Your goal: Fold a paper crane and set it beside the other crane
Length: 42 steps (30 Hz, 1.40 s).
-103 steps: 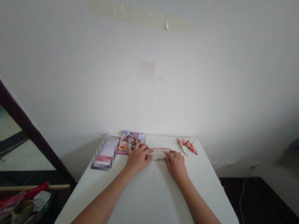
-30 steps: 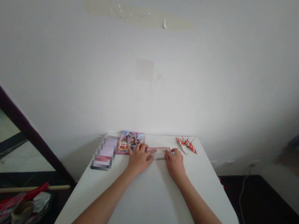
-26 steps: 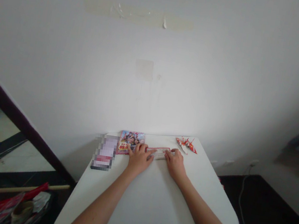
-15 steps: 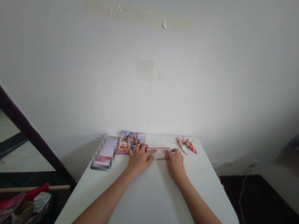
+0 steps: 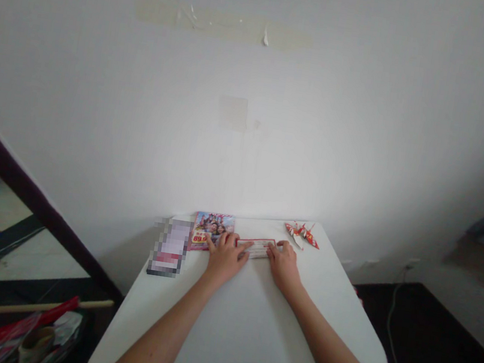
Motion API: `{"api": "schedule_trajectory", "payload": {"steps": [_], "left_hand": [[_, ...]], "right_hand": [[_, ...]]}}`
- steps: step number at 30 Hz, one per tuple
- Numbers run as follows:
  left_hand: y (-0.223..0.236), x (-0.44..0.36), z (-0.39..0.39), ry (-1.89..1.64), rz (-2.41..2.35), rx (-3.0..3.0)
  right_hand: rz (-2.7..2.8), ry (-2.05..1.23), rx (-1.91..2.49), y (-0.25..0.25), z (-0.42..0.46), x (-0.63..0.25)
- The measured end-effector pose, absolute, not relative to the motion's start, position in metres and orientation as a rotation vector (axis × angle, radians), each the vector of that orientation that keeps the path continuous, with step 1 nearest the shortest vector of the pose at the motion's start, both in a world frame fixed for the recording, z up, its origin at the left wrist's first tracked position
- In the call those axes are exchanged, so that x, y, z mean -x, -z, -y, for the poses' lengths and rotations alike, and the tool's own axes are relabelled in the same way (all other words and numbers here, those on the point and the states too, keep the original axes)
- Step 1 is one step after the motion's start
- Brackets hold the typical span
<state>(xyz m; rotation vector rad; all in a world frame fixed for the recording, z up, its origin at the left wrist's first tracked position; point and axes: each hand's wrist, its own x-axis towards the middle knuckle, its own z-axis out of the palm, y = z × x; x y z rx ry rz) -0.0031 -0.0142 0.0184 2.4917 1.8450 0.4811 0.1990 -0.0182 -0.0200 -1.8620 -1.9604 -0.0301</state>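
Observation:
A narrow folded paper (image 5: 261, 247), pale with a red line along its far edge, lies flat on the white table (image 5: 243, 321). My left hand (image 5: 225, 258) rests on its left end, fingers spread, with the outer fingers reaching over the flyer beside it. At the right end, my right hand (image 5: 284, 265) has its thumb and bent fingers closed on the paper's edge. Parts of both ends are hidden under my fingers. Behind my right hand stands a red and white origami crane (image 5: 302, 235).
A colourful printed flyer (image 5: 212, 225) lies at the table's back left. Left of it, a blurred-out phone-like object (image 5: 171, 247) lies near the edge. The wall (image 5: 244, 164) meets the table's far side. A bag of items (image 5: 46, 334) sits on the floor at left.
Both hands and the paper hold the same place. Only the camera's view has shifted very slightly.

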Motion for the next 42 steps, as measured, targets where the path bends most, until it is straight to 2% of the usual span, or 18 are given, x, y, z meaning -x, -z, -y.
{"api": "schedule_trajectory", "payload": {"steps": [28, 42], "left_hand": [[-0.009, -0.001, 0.010, -0.583, -1.723, -2.611], [-0.010, -0.008, 0.009, -0.619, -1.814, -2.498]], "right_hand": [[1.966, 0.028, 1.873, 0.010, 0.024, -0.196], [1.939, -0.002, 1.879, 0.006, 0.026, -0.193]]}}
